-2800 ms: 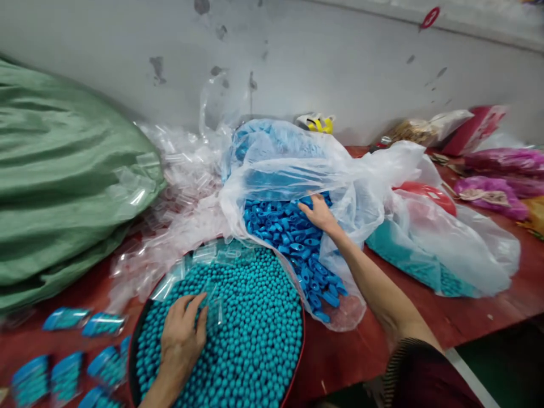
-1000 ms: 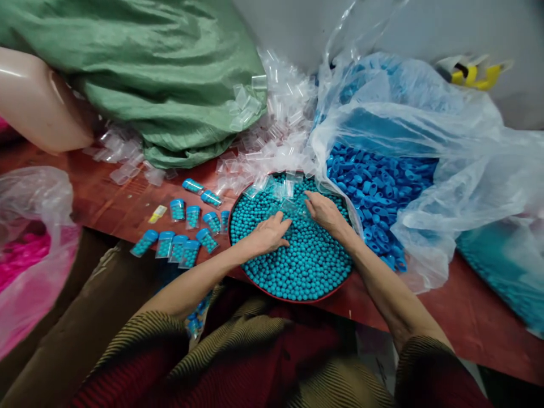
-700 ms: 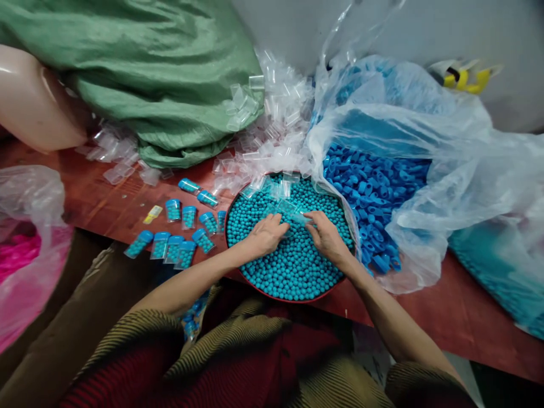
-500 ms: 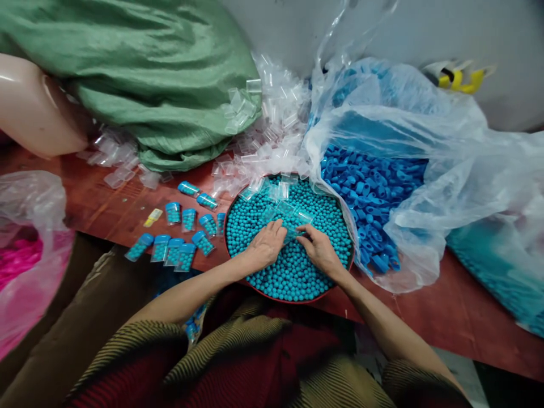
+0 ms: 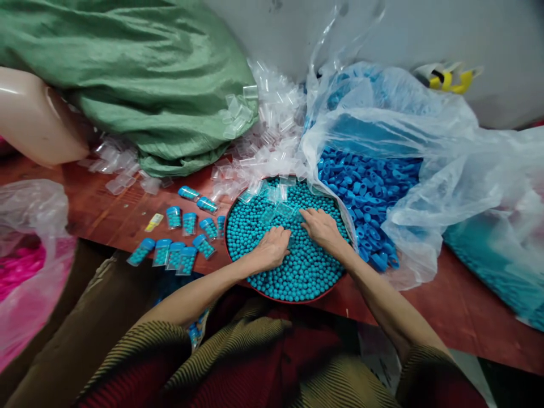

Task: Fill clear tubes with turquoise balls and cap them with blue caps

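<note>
A round red-rimmed tray (image 5: 226,241) full of turquoise beads (image 5: 297,280) lies in front of me. Over its middle, my left hand (image 5: 272,247) is closed, and the edge of a small clear plastic container (image 5: 290,238) shows at its fingertips. My right hand (image 5: 321,226) reaches in from the right with curled fingers, their tips down at the beads. Whatever those fingers pinch is hidden. Just beyond both hands, several empty clear containers (image 5: 280,194) rest on the beads.
Several filled, blue-capped containers (image 5: 174,255) lie left of the tray. Behind it are a heap of clear containers (image 5: 280,113) and a green sack (image 5: 170,85). A plastic bag of blue caps (image 5: 365,187) adjoins the right rim. Pink pieces (image 5: 21,266) sit in a bag far left.
My hands have drawn apart. The right one has moved up and right over the beads, while the left has come slightly down, with the clear container at its fingertips.
</note>
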The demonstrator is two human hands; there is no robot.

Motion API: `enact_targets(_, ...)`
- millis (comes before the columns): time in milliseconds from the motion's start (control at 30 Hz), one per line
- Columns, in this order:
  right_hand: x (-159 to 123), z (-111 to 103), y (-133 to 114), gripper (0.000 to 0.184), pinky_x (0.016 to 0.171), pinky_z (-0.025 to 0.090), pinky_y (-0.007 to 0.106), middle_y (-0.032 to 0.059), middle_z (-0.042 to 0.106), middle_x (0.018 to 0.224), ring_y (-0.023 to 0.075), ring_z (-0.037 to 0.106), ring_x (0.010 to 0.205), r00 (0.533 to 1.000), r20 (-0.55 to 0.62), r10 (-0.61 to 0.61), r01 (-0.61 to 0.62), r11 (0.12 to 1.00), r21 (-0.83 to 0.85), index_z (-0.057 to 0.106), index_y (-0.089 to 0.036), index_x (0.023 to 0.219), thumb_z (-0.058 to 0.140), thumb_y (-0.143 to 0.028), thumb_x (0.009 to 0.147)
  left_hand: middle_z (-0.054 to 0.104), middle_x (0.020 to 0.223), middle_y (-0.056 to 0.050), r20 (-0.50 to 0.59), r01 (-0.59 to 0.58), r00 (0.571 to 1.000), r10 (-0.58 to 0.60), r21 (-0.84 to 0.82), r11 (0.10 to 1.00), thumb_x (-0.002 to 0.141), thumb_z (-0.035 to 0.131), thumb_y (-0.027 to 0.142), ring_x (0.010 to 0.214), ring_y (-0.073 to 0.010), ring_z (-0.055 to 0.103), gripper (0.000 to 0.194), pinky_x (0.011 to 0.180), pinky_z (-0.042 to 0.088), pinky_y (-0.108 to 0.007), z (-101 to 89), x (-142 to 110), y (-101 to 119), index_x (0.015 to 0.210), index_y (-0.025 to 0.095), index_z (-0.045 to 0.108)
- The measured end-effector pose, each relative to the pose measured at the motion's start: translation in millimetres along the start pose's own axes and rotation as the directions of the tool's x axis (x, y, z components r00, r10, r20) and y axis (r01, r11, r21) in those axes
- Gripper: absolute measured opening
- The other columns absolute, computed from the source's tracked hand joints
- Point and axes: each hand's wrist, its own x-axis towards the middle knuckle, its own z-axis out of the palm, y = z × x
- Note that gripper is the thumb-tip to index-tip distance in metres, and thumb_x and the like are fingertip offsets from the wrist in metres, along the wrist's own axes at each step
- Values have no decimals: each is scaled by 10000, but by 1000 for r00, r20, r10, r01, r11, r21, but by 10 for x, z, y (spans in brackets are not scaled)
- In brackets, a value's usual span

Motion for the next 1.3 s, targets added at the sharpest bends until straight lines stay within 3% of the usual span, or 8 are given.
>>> enact_targets(133, -41, 90, 66, 293, 754, 451, 324, 130, 661, 953, 241, 597, 869, 998, -46, -36, 37, 999, 10, 604, -137, 1112, 388, -223, 933, 471, 1251, -183, -124, -11, 992, 25, 112, 994, 835, 519, 186, 1267, -326, 393, 159, 984, 404, -532, 66, -69, 26, 985, 147, 484)
enact_targets(267, -190, 175, -59, 219, 788, 468, 297, 113, 684, 941, 212, 627, 878, 992, -93, -90, 110, 961, 253, 631, -145, 1023, 470, -237, 909, 227, 1463, -246, -221, -136, 960, 174, 177, 975, 815, 560, 252, 1403, -383, 151, 258, 1076, 292, -574, 151, -99, -17, 1013, 119, 460)
enact_targets(467, -166, 37, -197, 279, 797, 480, 271, 48, 723, 995, 186, 663, 913, 973, 71, -221, 161, 861, 483, 667, -221, 1034, 438, -160, 886, 524, 1198, -166, -165, -104, 981, 98, -31, 994, 762, 624, 286, 1172, -304, 489, 549, 942, 449, -469, 166, -35, -108, 1220, 126, 365)
enact_targets(667, 260, -72, -198, 367, 814, 459, 325, 122, 681, 1070, 255, 621, 1004, 992, -1, 123, -119, 965, 235, 561, -167, 1212, 504, -336, 891, 541, 1077, -138, -21, 47, 999, -46, 58, 997, 744, 654, 319, 1032, -303, 527, 474, 837, 481, -453, -15, -15, -10, 1124, 120, 455)
enact_targets(800, 460, 84, -198, 223, 826, 446, 301, 104, 657, 991, 216, 604, 940, 999, -18, 28, -22, 967, 254, 603, -160, 1072, 526, -243, 880, 474, 1234, -191, -84, 63, 995, -54, 117, 991, 722, 680, 305, 1202, -352, 448, 401, 919, 450, -487, -8, -62, 30, 1019, 124, 480)
enact_targets(967, 221, 144, -121, 200, 785, 459, 302, 100, 629, 932, 207, 585, 881, 984, -107, -144, 170, 938, 302, 633, -170, 1017, 496, -182, 871, 190, 1479, -265, -230, -58, 970, 84, 119, 991, 695, 659, 225, 1402, -417, 134, 426, 1068, 292, -582, 124, -90, -27, 1046, 103, 451)
enact_targets(1200, 16, 67, -127, 296, 807, 494, 307, 33, 715, 936, 179, 649, 872, 983, -10, -181, 145, 749, 646, 684, -228, 1032, 438, -172, 878, 503, 1198, -169, -178, -47, 983, 38, -44, 998, 696, 605, 201, 1189, -326, 462, 654, 945, 437, -509, 147, -58, -53, 1278, 129, 314)
enact_targets(1300, 235, -23, -205, 332, 856, 463, 302, 50, 692, 1032, 189, 630, 956, 985, -34, -168, 160, 825, 542, 651, -225, 1130, 444, -161, 880, 486, 1179, -162, -151, 26, 988, -33, -49, 998, 672, 618, 180, 1115, -313, 491, 750, 910, 463, -482, 114, -32, -22, 1324, 129, 250)
